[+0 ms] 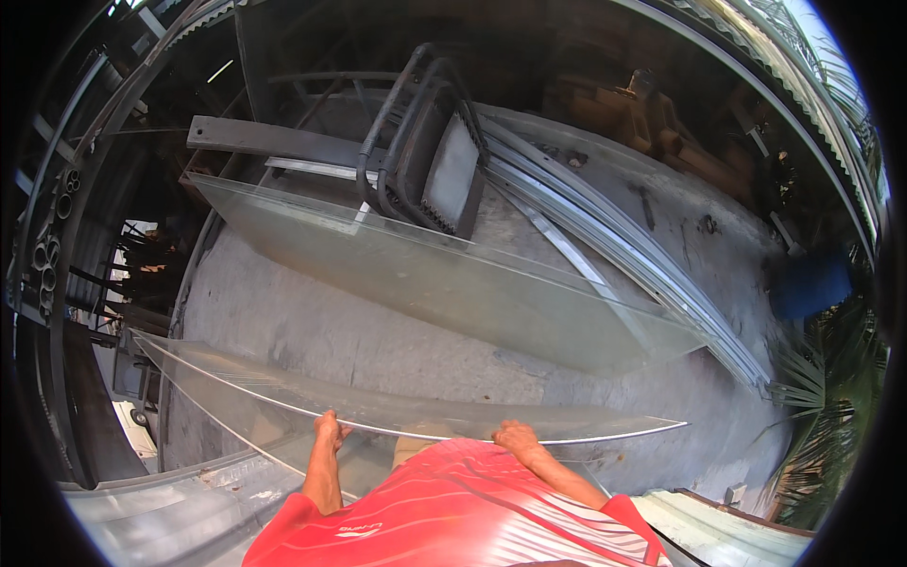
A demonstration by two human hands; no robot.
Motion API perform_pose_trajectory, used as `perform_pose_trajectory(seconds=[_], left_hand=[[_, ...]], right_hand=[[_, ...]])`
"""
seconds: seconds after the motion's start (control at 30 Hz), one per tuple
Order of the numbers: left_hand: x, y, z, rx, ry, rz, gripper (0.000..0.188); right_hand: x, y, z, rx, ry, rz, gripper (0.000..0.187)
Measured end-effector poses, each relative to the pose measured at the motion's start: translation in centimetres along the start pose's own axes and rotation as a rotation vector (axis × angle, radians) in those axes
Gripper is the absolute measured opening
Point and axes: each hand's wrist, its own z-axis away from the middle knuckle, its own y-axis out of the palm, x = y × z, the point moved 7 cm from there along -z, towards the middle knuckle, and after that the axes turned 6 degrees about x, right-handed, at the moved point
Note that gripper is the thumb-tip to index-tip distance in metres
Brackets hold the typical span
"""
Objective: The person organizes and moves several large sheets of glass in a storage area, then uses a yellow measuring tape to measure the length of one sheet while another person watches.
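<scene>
A long glass sheet (387, 406) with a pale top edge stands in front of my body, running from the left to the right. My left hand (328, 431) is closed over that edge, left of my torso. Further right, my right hand (515, 436) grips the same edge with its fingers curled over it. On the near side, at the left, another glass pane (222, 411) shows below the edge. My red shirt hides part of the glass between my arms, and the lower rim of the sheet is hard to make out.
Across the concrete floor (274, 293), a large glass pane (453, 283) leans against a dark metal-framed rack (378, 142). Long metal profiles (614, 231) lie to its right. Palm leaves (812, 387) and a blue object (810, 285) are at the right; pipes (47, 255) at the left.
</scene>
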Motion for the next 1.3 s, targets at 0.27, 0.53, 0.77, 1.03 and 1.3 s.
perform_pose_trajectory(seconds=[0.27, 0.53, 0.77, 1.03, 1.3], left_hand=[[0.2, -0.3, -0.4, 0.043, 0.011, 0.004, 0.042], [0.7, -1.1, -1.2, 0.042, 0.000, -0.011, 0.043], [0.8, -0.8, 0.0, 0.067, 0.007, -0.019, 0.039], [0.7, -1.1, 0.6, -0.024, 0.006, -0.012, 0.030], [1.0, -1.1, 0.3, -0.003, 0.013, 0.007, 0.030]], right_hand=[[0.2, -0.8, 0.6, -0.039, 0.001, -0.037, 0.016], [0.4, -0.2, 0.8, -0.049, 0.007, -0.032, 0.015], [0.6, 0.4, 0.9, -0.035, 0.002, -0.025, 0.014], [0.6, 1.2, 1.1, -0.027, -0.001, -0.025, 0.016], [0.8, 1.1, 1.8, -0.128, -0.021, -0.097, 0.012]])
